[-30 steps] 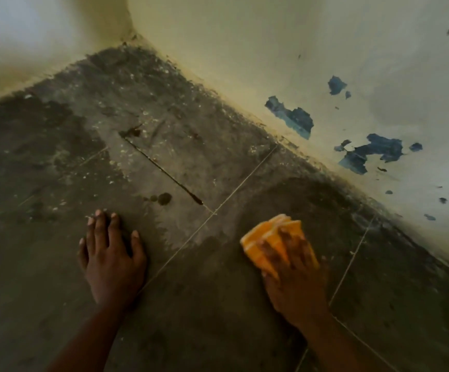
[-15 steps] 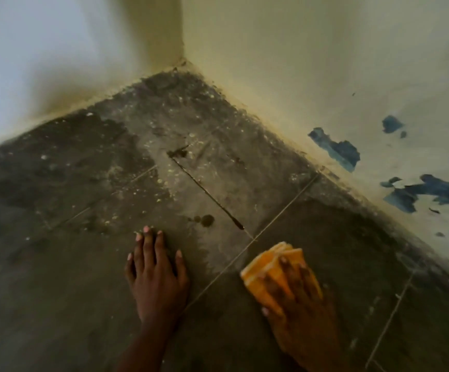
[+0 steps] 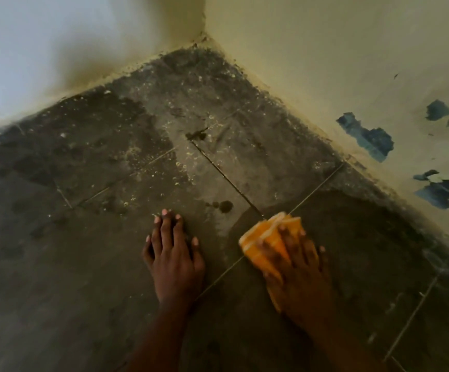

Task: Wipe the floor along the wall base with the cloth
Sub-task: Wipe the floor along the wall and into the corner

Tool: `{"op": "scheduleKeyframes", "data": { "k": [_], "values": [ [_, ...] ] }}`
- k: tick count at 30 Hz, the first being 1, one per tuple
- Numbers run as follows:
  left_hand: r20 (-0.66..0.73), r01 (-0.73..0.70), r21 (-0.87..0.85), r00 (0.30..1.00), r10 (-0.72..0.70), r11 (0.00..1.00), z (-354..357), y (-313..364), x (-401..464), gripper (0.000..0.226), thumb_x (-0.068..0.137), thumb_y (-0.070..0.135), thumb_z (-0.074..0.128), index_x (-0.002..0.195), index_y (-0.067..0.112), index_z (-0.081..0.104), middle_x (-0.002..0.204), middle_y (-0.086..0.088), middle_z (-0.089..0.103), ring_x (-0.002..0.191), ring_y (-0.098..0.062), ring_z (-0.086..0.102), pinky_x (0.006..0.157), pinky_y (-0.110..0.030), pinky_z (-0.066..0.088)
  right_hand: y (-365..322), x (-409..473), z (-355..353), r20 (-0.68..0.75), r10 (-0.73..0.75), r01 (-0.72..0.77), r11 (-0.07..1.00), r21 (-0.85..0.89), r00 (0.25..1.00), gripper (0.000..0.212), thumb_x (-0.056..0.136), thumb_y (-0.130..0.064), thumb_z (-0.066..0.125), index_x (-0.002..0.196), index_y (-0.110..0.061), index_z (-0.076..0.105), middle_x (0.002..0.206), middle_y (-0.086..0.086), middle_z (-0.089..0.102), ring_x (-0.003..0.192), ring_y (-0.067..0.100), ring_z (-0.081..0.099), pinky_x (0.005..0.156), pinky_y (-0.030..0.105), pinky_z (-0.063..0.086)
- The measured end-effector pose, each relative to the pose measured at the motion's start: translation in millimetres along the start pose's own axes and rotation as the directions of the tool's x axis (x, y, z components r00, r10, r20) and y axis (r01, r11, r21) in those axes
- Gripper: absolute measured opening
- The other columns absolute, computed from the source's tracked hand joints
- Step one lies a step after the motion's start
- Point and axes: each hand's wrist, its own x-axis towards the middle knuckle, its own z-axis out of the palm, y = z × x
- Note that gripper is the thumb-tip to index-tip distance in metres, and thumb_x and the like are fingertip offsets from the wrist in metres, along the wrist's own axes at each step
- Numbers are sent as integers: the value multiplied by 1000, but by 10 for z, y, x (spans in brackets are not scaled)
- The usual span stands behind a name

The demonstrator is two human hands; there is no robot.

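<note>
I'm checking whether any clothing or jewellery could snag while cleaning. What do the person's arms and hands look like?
Both forearms are bare as far as the frame shows, with no sleeves in view. The left hand and right hand wear no gloves, and no rings, watch or bracelets are visible. The fingernails are short and pale.

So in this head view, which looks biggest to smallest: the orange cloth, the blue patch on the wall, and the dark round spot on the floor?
1. Orange cloth, partly hidden under the right hand
2. Blue patch, close in size, so unsure
3. Dark spot, clearly smallest
</note>
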Motion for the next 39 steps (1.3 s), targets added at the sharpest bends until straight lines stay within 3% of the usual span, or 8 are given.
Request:
{"op": "scheduleKeyframes", "data": {
  "k": [3,10,16,19,21,28,35,39],
  "values": [
    [6,7,11,1000,-7,1000,33,7,-1,60,100,40,45,155,17,42,172,-5,24,161,-24,15,126,-48,16,-154,694,-4,-2,285,-282,948,151,958,68,95,-68,21,159,-54,2,174,2,1,157,46,3,122,71,10],
    [-27,3,-78,1000,-5,997,-22,-34,8,57,96,32,49,152,19,50,168,-3,34,158,-21,26,125,-44,20,-374,43,19,5,-145,144,987,72,989,64,97,-61,38,157,-59,13,174,-7,5,160,32,7,120,64,23],
    [60,-111,-89,991,117,990,-217,-267,193,56,94,40,48,147,23,56,157,0,51,137,-27,51,105,-45,43,-48,558,-123,117,119,-127,989,70,986,63,95,-68,13,150,-63,-15,173,-7,-11,159,37,-6,123,68,8],
    [113,-288,59,953,280,956,-273,-611,275,58,104,45,36,161,31,34,171,6,26,158,-19,26,126,-44,25,-442,1152,-159,114,228,-246,954,172,967,64,102,-64,25,154,-60,-12,173,-3,-16,156,43,-15,122,70,0],
    [89,-226,60,971,221,972,-209,-690,302,61,106,44,34,165,30,24,175,6,13,162,-15,7,131,-45,10,-666,1280,-77,47,164,-169,975,145,985,64,102,-63,27,157,-58,-5,174,0,-11,156,45,-12,120,70,2],
    [96,-218,84,973,210,972,-237,-666,297,62,106,41,34,165,26,25,175,5,12,162,-16,8,129,-52,17,-689,372,-62,78,-236,234,972,35,969,68,96,-64,38,156,-61,6,174,-6,-2,159,36,0,120,71,18],
    [100,-210,98,975,200,973,-205,-643,320,62,106,42,34,165,27,24,175,5,12,162,-15,7,131,-49,12,-697,1266,-118,-25,187,-182,973,141,982,66,93,-70,21,157,-58,9,174,0,2,157,44,-7,121,71,6],
    [73,-216,93,975,209,972,-152,-705,308,62,105,42,35,164,25,28,174,3,16,162,-17,11,130,-50,15,-1219,1463,-56,-70,70,-58,986,156,995,66,97,-63,34,158,-56,10,174,-1,2,159,38,-2,123,64,6]
  ]
}}
